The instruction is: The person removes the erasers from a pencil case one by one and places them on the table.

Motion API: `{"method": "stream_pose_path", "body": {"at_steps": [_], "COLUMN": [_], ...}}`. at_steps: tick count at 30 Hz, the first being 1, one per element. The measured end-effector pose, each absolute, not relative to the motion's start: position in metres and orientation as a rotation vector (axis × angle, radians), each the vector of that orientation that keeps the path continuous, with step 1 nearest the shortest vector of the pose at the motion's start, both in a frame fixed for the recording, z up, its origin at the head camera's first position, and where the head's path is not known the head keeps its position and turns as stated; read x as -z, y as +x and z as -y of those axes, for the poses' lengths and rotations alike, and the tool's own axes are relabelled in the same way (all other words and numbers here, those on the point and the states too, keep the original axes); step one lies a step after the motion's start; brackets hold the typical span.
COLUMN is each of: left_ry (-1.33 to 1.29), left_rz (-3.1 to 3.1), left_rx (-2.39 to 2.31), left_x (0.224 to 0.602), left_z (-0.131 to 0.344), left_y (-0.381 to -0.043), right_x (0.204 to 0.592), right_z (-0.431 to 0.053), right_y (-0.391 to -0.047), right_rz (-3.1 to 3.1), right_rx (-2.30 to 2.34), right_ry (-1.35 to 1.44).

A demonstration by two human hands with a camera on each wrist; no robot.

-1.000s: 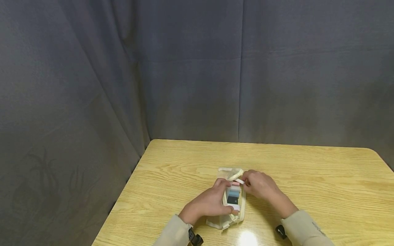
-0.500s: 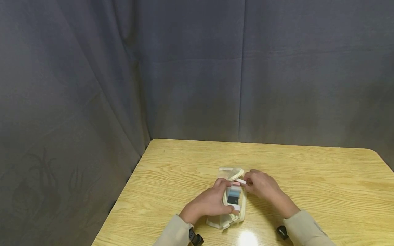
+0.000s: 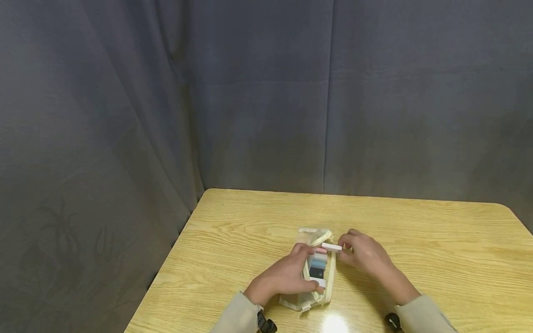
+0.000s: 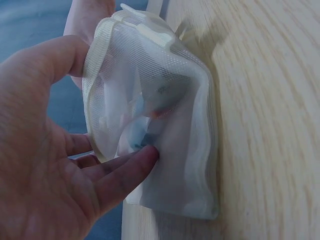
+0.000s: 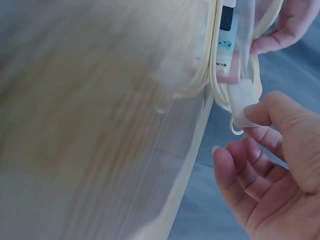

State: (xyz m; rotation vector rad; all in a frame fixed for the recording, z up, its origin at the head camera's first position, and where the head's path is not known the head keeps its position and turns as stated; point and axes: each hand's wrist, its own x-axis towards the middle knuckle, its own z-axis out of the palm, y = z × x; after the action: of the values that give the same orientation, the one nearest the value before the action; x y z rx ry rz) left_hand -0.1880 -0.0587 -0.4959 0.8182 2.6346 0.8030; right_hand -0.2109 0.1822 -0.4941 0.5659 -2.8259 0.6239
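A cream mesh zip pouch (image 3: 294, 300) lies on the table with its zipped mouth spread. My left hand (image 3: 283, 276) grips the pouch's left side, thumb at the near end of the mouth and fingers at the far end. In the left wrist view, its fingers (image 4: 127, 177) press the see-through mesh (image 4: 175, 170). Between thumb and forefinger, my right hand (image 3: 366, 254) pinches one end of a white eraser (image 5: 242, 102), whose other end overlaps the pouch mouth. Inside sits a row of small blocks, among them a pink block (image 5: 230, 75), a blue block (image 3: 318, 264) and a black block (image 3: 316, 272).
The pale wooden table (image 3: 437, 249) extends to both sides and behind the pouch. A dark grey curtain (image 3: 258, 115) hangs along its back and left side. A black wrist strap (image 3: 265, 323) shows at the left cuff.
My right hand has moved right, drawing the white eraser partly out over the pouch's right rim. The left hand keeps its grip, and the pouch has shifted very slightly right.
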Motion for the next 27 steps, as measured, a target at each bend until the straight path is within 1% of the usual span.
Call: {"method": "stream_pose_path", "body": {"at_steps": [27], "left_ry": [0.822], "left_rz": [-2.651], "left_rx": [-0.796], "left_x": [0.497], "left_z": [0.059], "left_y": [-0.187], "right_x": [0.496], "right_z": [-0.245], "right_y": [-0.19], "right_rz": [2.753], "right_rx": [-0.851], "right_ry": [0.472]}}
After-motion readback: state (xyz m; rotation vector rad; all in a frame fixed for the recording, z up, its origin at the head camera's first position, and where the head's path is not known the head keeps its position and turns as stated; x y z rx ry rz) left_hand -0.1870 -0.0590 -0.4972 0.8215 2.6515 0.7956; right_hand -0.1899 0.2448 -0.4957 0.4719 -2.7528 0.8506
